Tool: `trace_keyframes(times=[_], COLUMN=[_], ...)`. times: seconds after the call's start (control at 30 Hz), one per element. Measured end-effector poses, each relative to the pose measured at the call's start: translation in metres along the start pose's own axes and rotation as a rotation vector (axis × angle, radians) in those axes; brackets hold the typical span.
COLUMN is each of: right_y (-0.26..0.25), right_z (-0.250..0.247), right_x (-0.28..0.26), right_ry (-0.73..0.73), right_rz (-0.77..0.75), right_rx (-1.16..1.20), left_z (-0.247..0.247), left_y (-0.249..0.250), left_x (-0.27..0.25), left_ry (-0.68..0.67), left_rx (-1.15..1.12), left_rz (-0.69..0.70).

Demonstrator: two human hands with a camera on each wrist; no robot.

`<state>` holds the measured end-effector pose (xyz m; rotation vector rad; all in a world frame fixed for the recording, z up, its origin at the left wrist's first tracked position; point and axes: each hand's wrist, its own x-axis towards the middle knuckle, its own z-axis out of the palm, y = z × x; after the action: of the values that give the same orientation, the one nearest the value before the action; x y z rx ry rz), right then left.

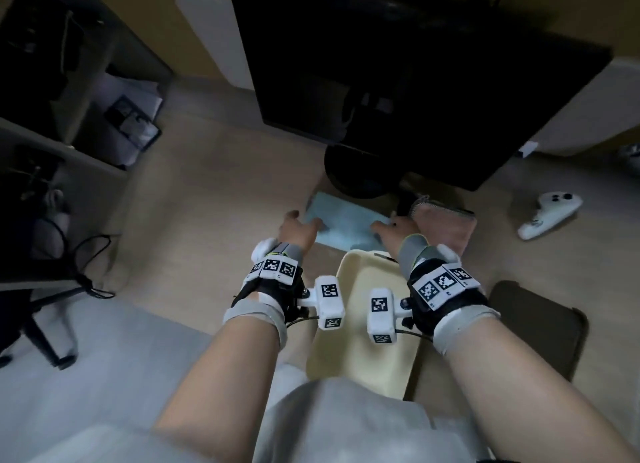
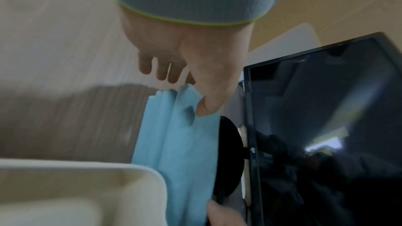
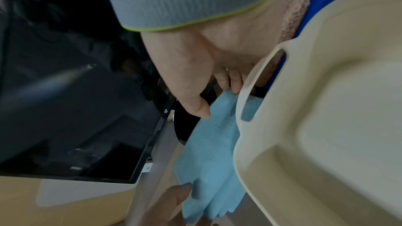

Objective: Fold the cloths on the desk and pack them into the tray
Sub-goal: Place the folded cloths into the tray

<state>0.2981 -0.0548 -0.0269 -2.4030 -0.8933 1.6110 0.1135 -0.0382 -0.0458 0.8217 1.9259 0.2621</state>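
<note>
A folded light blue cloth (image 1: 343, 220) lies on the desk just beyond the cream tray (image 1: 363, 358). My left hand (image 1: 304, 225) pinches its left end; in the left wrist view the thumb (image 2: 206, 107) dents the blue cloth (image 2: 180, 152). My right hand (image 1: 384, 229) holds the right end, thumb (image 3: 200, 107) on the blue cloth (image 3: 208, 152) and fingers (image 3: 230, 82) behind it, close to the tray's handle rim (image 3: 250, 92). A pink cloth (image 1: 443, 223) lies right of my right hand, with a dark blue cloth (image 3: 315, 9) under it.
A black monitor (image 1: 415, 82) on a round base (image 1: 360, 172) stands directly behind the cloths. A white controller (image 1: 550, 213) lies at the right, and a dark pad (image 1: 540, 324) sits right of the tray. Shelves and a chair stand at the left.
</note>
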Motion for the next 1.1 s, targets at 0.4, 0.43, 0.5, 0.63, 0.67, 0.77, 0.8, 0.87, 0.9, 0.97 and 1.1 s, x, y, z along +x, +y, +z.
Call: trace_keyframes(times=[0.4,0.43,0.5,0.63,0.67,0.77,0.8,0.87,0.9,0.97,1.1], right_y=[-0.027,-0.026,-0.026,-0.026,-0.027,-0.032,-0.032,-0.026,-0.026,-0.017,0.026], right_z=[0.015,0.015,0.015,0.008,0.006,-0.004,-0.007,-0.018,-0.021,-0.031,-0.052], right_x=[0.028,0.03,0.027,0.014,0.008,-0.009,-0.017,-0.04,-0.046,-0.066,-0.107], right_ry=[-0.023,-0.016,0.016,0.111,0.117,0.091,0.068,-0.003,-0.037,-0.102,-0.196], right_rz=[0.151,0.165,0.171,0.111,0.094,0.011,-0.014,-0.044,-0.037,-0.037,-0.058], right_rx=[-0.099,-0.07,0.019,0.33,0.409,0.62,0.671,0.79,0.841,0.935,1.035], left_z=[0.008,0.007,0.003,-0.008,-0.011,-0.016,-0.018,-0.021,-0.022,-0.021,-0.012], left_y=[-0.005,-0.004,0.002,0.022,0.028,0.046,0.051,0.059,0.063,0.065,0.058], left_x=[0.056,0.055,0.051,0.033,0.025,0.001,-0.009,-0.038,-0.045,-0.07,-0.13], left_ry=[-0.182,-0.204,-0.238,-0.257,-0.267,-0.283,-0.284,-0.278,-0.277,-0.289,-0.384], left_rx=[-0.314,-0.365,-0.431,-0.538,-0.589,-0.706,-0.73,-0.77,-0.793,-0.81,-0.811], left_rz=[-0.177,-0.179,-0.184,-0.138,-0.115,-0.035,-0.011,0.038,0.051,0.069,0.125])
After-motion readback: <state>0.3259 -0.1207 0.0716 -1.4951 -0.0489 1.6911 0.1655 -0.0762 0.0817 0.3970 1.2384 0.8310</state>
